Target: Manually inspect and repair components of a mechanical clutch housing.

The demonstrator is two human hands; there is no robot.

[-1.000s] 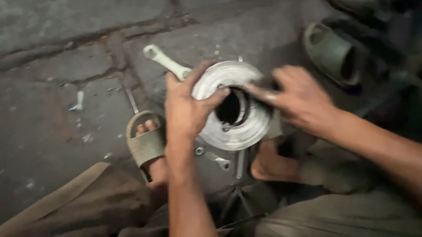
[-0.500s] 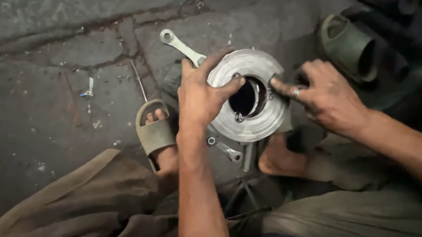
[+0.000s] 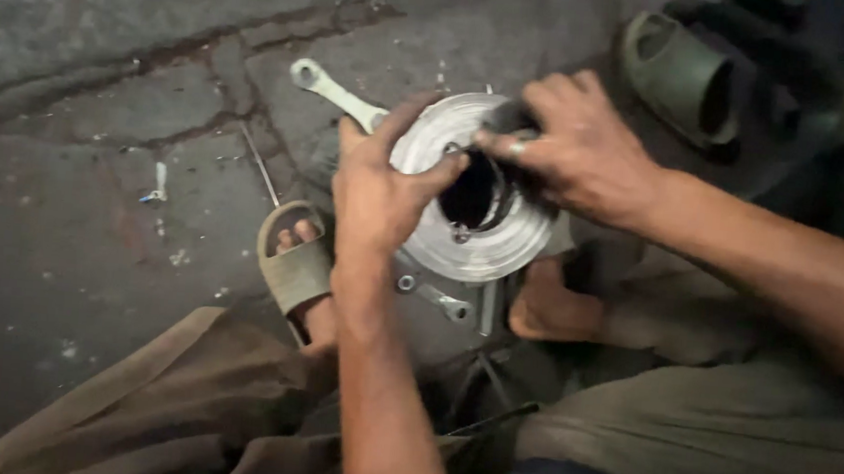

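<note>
a round metal disc (image 3: 477, 241) with a dark centre hole sits low over the stone floor (image 3: 70, 239), between the person's feet. left hand (image 3: 381, 189) lies across the disc's left side, fingers spread, thumb hooked at the edge of the hole; it is pressed onto the disc rather than closed around it. right hand (image 3: 580, 144) is at the disc's upper right, fingertips bunched together at the rim of the hole; a ring shows on one finger. whether they pinch a small part there cannot be told, since the spot is dark and blurred. a small bolt head shows on the disc face just below the hole. a pale wrench (image 3: 338, 95) lies on the floor behind the disc, its ring end pointing up-left, its near end hidden under the disc. a second, smaller wrench (image 3: 432, 296) lies just in front of the disc. left foot wears an olive sandal (image 3: 294, 267); right foot (image 3: 552, 312) is bare. a spare olive sandal (image 3: 680, 77) lies upper right. no packages, labels or signs are legible; small pale scraps (image 3: 157, 184) lie on the floor at left.
</note>
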